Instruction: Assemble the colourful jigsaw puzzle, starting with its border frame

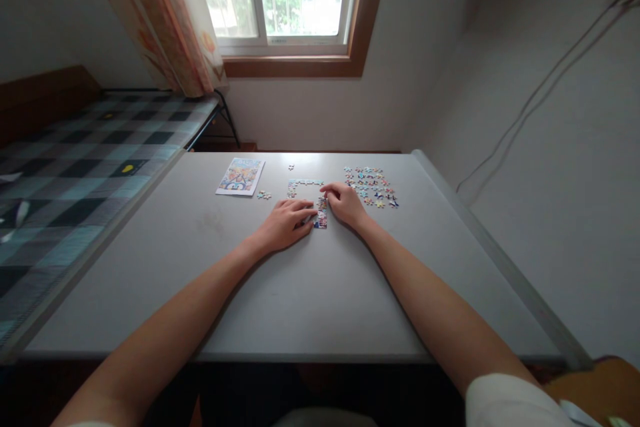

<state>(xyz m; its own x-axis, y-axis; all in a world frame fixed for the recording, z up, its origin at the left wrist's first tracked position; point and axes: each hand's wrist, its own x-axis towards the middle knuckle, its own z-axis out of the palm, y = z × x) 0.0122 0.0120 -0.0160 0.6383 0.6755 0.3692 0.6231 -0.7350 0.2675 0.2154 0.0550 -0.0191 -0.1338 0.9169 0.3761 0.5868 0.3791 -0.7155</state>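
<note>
Centrally on the grey table [270,300]: a partly assembled jigsaw puzzle [323,219], its far edge and parts of both sides visible, the rest hidden by hands.

Left hand [289,223]: palm down at the puzzle's near left, fingers slightly spread, thumb apart from them, tips at the right-hand section. Right hand [344,203]: at the right side, fingers curled, index and thumb close together; cannot tell whether a piece is between them.

Loose pieces [380,204] lie in rows to the right; a small cluster [265,195] to the left; a single piece [291,167] beyond.

Writing: picture sheet [241,177] carries a title-like band at top, illegible. Window frame [280,41] bears small dark marking, unreadable. Checked bedding [165,117] shows a yellow emblem [129,168]; lettering beside it too small.
</note>
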